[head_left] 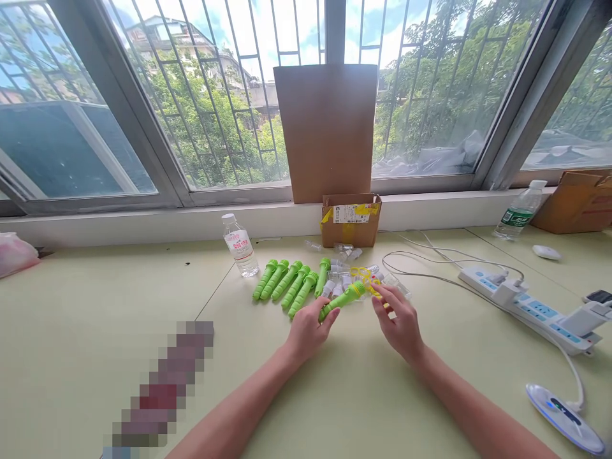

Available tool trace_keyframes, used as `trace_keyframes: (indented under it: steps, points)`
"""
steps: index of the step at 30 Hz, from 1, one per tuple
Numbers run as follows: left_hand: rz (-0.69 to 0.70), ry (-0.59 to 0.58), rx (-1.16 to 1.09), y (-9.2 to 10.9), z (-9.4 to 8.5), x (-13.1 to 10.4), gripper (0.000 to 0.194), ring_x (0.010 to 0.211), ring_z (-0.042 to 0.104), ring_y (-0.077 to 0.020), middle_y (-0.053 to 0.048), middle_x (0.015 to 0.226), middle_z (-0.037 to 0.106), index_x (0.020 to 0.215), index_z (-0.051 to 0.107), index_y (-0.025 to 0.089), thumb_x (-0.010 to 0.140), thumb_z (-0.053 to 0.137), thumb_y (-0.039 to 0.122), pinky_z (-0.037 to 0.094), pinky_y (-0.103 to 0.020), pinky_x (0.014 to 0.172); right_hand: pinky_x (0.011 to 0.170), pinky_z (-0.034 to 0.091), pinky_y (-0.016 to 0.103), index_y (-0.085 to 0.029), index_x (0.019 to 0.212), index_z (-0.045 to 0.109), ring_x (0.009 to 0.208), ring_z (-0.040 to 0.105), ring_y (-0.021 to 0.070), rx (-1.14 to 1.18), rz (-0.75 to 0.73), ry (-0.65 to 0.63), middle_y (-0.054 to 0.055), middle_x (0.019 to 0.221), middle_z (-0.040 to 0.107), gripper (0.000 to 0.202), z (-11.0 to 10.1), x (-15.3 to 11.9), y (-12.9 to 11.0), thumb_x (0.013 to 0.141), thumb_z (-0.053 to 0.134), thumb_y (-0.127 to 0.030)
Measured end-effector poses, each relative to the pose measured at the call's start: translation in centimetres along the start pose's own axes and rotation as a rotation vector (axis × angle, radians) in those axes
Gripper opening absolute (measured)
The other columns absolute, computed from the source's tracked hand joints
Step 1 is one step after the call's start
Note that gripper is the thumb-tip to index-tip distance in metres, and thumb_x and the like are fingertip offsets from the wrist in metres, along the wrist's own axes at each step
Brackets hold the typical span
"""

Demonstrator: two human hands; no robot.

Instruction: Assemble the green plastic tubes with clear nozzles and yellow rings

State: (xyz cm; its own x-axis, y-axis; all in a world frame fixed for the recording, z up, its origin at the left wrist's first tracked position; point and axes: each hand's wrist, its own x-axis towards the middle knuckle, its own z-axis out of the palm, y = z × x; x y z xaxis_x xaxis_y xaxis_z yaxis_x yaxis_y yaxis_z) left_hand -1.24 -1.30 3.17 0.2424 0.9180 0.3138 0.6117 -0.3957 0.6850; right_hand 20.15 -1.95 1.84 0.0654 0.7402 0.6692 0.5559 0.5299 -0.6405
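My left hand [308, 328] is closed around a green ribbed plastic tube [343, 301], shaped like a small torch, with a yellow band near its wider end. The tube tilts up to the right. My right hand [400, 324] is just right of that wider end, fingers bent and apart from the thumb; I see nothing between them. Beyond its fingertips lie yellow plastic rings [366, 275] and clear plastic pieces with white parts [335, 280]. Several similar green tubes [287, 280] lie in a slanted row left of these, and one more green tube [322, 277] lies nearer the pile.
An opened cardboard box [351, 233] stands behind the pile, with a cardboard sheet [329, 134] against the window. A water bottle [240, 245] is at left, another bottle [519, 213] at far right. A power strip [530, 306] with cables and a white oval device [564, 417] occupy the right.
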Motion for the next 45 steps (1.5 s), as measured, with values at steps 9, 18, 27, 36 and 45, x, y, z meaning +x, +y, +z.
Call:
trace_keyframes:
  steps: [9,18,27,36,45]
  points:
    - [-0.097,0.089,-0.129,-0.9,0.3,0.2,0.030,0.050,0.045,-0.0137,0.004,0.059,0.048,0.094,0.046,0.021,0.093,0.033,0.048,0.031,-0.025,0.053,0.087,0.051,0.045,-0.020,0.118,0.060,0.110,0.053,0.0279,-0.274,-0.078,-0.126,0.012,0.114,0.059,0.035,0.6,0.2,2.2,0.090,0.048,-0.037]
    - [-0.101,0.110,-0.262,-0.8,0.6,0.1,0.030,0.049,0.043,-0.0118,0.006,0.058,0.045,0.097,0.041,0.020,0.092,0.036,0.049,0.033,-0.024,0.051,0.113,0.010,0.054,-0.020,0.142,0.037,0.138,0.027,0.0295,-0.533,-0.363,-0.519,0.010,0.147,0.038,0.055,1.9,-1.0,-0.1,0.092,0.042,-0.042]
    - [-0.088,0.085,-0.225,-0.7,0.7,0.1,0.030,0.051,0.044,-0.0128,0.007,0.057,0.044,0.100,0.042,0.020,0.092,0.035,0.048,0.033,-0.025,0.054,0.110,-0.006,0.060,-0.020,0.147,0.026,0.142,0.016,0.0307,-0.563,-0.374,-0.600,0.011,0.152,0.028,0.061,2.2,-0.8,-0.7,0.093,0.038,-0.045]
    - [-0.078,0.079,-0.206,-0.6,0.7,0.1,0.028,0.051,0.044,-0.0121,0.006,0.058,0.044,0.098,0.042,0.019,0.093,0.034,0.046,0.033,-0.025,0.054,0.112,0.007,0.055,-0.023,0.120,0.057,0.126,0.042,0.0273,-0.407,-0.351,-0.450,0.008,0.120,0.062,0.033,2.7,-0.4,-1.4,0.094,0.041,-0.035]
    - [-0.052,0.076,-0.180,-0.8,0.8,0.1,0.028,0.050,0.043,-0.0122,0.007,0.056,0.043,0.101,0.041,0.019,0.095,0.033,0.045,0.034,-0.025,0.053,0.111,0.010,0.057,-0.022,0.126,0.051,0.130,0.036,0.0303,-0.451,-0.390,-0.461,0.012,0.136,0.049,0.038,3.2,-0.6,-0.9,0.091,0.046,-0.036]
